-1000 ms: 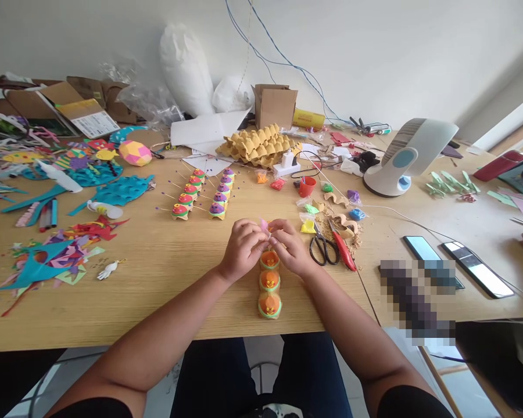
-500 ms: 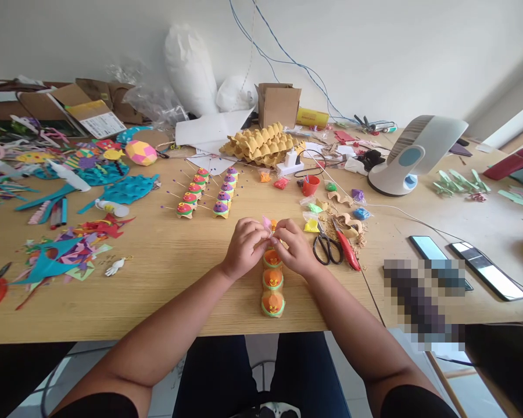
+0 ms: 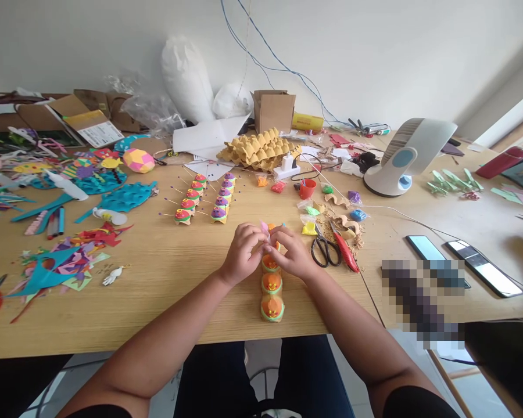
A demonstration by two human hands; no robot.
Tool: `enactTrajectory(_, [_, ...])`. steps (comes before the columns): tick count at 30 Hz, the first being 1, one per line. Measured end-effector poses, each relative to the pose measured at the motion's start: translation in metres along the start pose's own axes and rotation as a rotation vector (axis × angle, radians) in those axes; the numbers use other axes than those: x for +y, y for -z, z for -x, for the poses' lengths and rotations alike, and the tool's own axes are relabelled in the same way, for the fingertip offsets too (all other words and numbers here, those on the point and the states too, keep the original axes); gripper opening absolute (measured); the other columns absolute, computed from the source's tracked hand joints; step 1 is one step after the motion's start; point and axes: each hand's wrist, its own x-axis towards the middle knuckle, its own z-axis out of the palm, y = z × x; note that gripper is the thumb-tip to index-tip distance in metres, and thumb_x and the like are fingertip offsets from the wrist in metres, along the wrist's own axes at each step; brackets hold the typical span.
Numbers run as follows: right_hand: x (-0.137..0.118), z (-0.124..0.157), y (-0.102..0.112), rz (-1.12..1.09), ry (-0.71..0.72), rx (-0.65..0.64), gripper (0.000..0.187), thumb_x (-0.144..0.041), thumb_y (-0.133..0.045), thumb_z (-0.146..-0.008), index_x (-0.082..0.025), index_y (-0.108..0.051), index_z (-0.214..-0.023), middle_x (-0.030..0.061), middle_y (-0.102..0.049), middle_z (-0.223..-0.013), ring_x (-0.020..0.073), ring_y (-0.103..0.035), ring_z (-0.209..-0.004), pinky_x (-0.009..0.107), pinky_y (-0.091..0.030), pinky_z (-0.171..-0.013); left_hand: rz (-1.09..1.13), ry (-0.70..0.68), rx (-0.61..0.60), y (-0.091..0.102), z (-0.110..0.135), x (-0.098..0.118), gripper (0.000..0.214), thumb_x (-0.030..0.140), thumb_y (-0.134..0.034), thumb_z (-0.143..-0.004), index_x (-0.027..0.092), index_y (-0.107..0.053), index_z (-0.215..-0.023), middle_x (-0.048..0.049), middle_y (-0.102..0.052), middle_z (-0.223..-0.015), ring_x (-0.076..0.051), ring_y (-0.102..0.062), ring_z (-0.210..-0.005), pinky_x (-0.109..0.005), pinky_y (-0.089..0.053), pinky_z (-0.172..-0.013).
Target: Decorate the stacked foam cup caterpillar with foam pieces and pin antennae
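Note:
My left hand and my right hand meet fingertip to fingertip, both pinched closed around a small pink piece that looks like soft film or a little bag; most of it hides behind the fingers. Directly beneath them lies an orange egg-carton caterpillar, its bumps carrying smiling faces and green bands; the hands cover its far part. Farther off on the table stand a red-and-green caterpillar and a purple one, both with pins sticking out at the sides.
Black scissors and a red-handled cutter lie right of my hands, near a yellow clay bag and a red cup. Paper scraps spread at left. A white fan and phones occupy the right side.
The camera view has tilted slightly, so the scene sits a little lower. My hands keep pinching over the caterpillar, with the fingers shifted slightly.

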Motion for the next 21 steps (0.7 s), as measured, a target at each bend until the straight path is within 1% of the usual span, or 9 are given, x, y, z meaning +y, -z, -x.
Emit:
enactTrajectory(3, [0.0015,-0.0001,-0.0009,-0.012,-0.003,0.007,0.017,-0.031,-0.057,-0.095,-0.022,-0.053,-0.081,0.0072,-0.061,-0.095,0.0190,-0.060,-0.092,0.034,-0.051,-0.083,-0.050,-0.036,-0.017,0.0003,-0.0003,0.0005,0.009,0.015,-0.059,-0.091,0.022,-0.059,-0.096,-0.0048,-0.064,-0.095,-0.022,-0.054,-0.100,-0.041,-0.045,-0.094])
enactTrajectory(8, [0.0035,0.0014,0.0000,0.090,0.025,-0.018,0.013,-0.025,-0.048,-0.099,-0.021,-0.058,-0.091,0.0090,-0.062,-0.100,0.0193,-0.060,-0.095,0.035,-0.051,-0.084,-0.076,-0.053,-0.001,0.0014,-0.0006,0.0032,0.012,0.013,-0.060,-0.089,0.022,-0.058,-0.096,-0.0050,-0.064,-0.095,-0.022,-0.055,-0.101,-0.042,-0.045,-0.094])
enactTrajectory(11, [0.0030,0.0021,0.0001,0.181,0.036,0.007,0.017,-0.023,-0.046,-0.099,-0.021,-0.060,-0.089,0.0091,-0.063,-0.097,0.0193,-0.060,-0.090,0.035,-0.050,-0.081,-0.079,-0.013,0.021,0.0029,-0.0008,0.0051,0.012,0.012,-0.058,-0.088,0.022,-0.057,-0.095,-0.0051,-0.063,-0.095,-0.023,-0.054,-0.100,-0.042,-0.045,-0.094])
enactTrajectory(15, [0.0020,0.0017,-0.0018,0.251,0.037,0.070,0.018,-0.024,-0.049,-0.098,-0.021,-0.061,-0.085,0.0090,-0.063,-0.095,0.0189,-0.059,-0.085,0.035,-0.048,-0.077,-0.100,0.051,0.046,0.0041,-0.0003,0.0071,0.008,0.014,-0.056,-0.088,0.021,-0.057,-0.093,-0.0051,-0.060,-0.093,-0.022,-0.053,-0.097,-0.042,-0.044,-0.092])
enactTrajectory(19, [0.0022,0.0009,-0.0047,0.167,0.024,0.091,0.014,-0.024,-0.051,-0.098,-0.021,-0.062,-0.090,0.0080,-0.063,-0.093,0.0187,-0.060,-0.087,0.034,-0.050,-0.078,-0.049,0.110,-0.027,0.0021,0.0001,0.0087,0.005,0.022,-0.058,-0.092,0.021,-0.055,-0.095,-0.0053,-0.060,-0.095,-0.022,-0.053,-0.096,-0.041,-0.044,-0.090])
enactTrajectory(21, [0.0025,0.0008,-0.0064,0.097,0.021,0.105,0.014,-0.024,-0.050,-0.098,-0.021,-0.062,-0.090,0.0077,-0.062,-0.093,0.0186,-0.060,-0.089,0.034,-0.051,-0.079,-0.032,0.110,-0.068,0.0003,0.0000,0.0079,0.005,0.024,-0.057,-0.093,0.021,-0.056,-0.097,-0.0051,-0.061,-0.095,-0.022,-0.053,-0.096,-0.040,-0.044,-0.088])
